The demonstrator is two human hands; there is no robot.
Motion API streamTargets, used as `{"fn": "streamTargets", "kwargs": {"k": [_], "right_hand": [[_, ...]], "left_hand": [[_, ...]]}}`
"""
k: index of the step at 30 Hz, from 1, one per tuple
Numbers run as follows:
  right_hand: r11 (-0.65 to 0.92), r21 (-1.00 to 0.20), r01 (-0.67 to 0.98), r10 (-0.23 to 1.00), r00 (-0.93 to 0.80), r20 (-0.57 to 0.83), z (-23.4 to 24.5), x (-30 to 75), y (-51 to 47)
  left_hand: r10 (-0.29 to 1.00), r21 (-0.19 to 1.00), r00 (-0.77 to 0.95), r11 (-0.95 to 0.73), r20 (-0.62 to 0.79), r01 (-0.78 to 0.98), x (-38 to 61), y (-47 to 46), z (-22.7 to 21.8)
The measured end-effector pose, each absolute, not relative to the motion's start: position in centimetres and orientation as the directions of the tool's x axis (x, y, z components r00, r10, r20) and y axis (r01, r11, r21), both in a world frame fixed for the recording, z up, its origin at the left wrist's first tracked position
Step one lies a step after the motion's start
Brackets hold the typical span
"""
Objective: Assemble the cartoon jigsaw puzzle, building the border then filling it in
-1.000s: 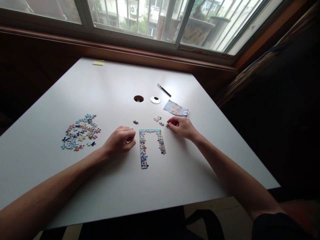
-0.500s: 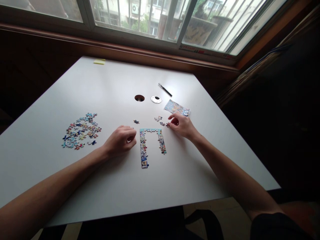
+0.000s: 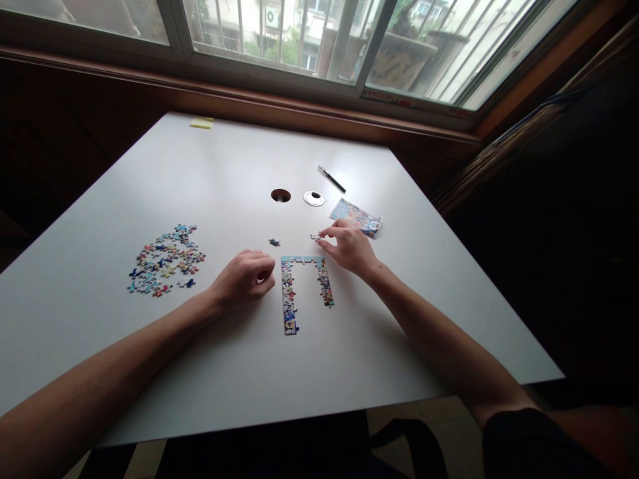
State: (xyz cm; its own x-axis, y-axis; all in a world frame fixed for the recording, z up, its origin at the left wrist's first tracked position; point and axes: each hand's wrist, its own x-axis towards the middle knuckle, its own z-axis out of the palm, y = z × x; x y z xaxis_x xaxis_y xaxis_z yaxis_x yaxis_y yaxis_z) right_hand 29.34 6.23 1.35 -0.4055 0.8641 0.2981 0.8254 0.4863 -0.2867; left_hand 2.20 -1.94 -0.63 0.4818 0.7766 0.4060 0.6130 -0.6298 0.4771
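My left hand (image 3: 244, 276) rests on the table, its fingers curled into a loose fist; whatever they hold, if anything, is hidden. Just to its right lies a partly joined jigsaw puzzle (image 3: 288, 299), a narrow frame with a top edge, a long left side and a shorter right side. My right hand (image 3: 352, 247) is above the puzzle's upper right corner, thumb and forefinger pinched at a small loose puzzle piece (image 3: 314, 237). Another loose dark piece (image 3: 274, 242) lies between the hands, above the puzzle. The right hand covers the tabletop beneath it.
A pile of loose puzzle pieces (image 3: 167, 261) spreads over the left of the white table (image 3: 224, 372). Beyond my right hand are a colourful picture sheet (image 3: 357, 216) and a pen (image 3: 332, 179). A round hole (image 3: 280, 195), its cover (image 3: 314, 198) and a yellow note (image 3: 202, 123) are farther back.
My right hand has moved left, from a piece by the picture sheet to the one above the puzzle's corner. The left hand stays curled in place. The whole view has shifted slightly.
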Motion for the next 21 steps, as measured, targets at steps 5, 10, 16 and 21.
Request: {"fn": "streamTargets", "kwargs": {"k": [5,10,16,21], "right_hand": [[0.483,-0.207,0.851,0.859,-0.415,0.302,1.1,28.0,7.1],[0.557,-0.081,0.827,0.806,-0.514,0.294,1.6,27.8,7.2],[0.590,-0.142,0.795,0.800,-0.553,0.232,1.7,27.7,7.3],[0.594,-0.214,0.775,0.803,-0.557,0.213,1.6,27.6,7.4]], "left_hand": [[0.776,0.479,0.476,-0.630,0.414,0.611,2.2,-1.9,-0.5],[0.773,0.485,0.479,-0.635,0.417,0.602,2.2,-1.9,-0.5],[0.773,0.487,0.485,-0.635,0.410,0.600,2.4,-2.0,-0.4],[0.776,0.489,0.481,-0.631,0.408,0.602,2.3,-2.1,-0.3]]}}
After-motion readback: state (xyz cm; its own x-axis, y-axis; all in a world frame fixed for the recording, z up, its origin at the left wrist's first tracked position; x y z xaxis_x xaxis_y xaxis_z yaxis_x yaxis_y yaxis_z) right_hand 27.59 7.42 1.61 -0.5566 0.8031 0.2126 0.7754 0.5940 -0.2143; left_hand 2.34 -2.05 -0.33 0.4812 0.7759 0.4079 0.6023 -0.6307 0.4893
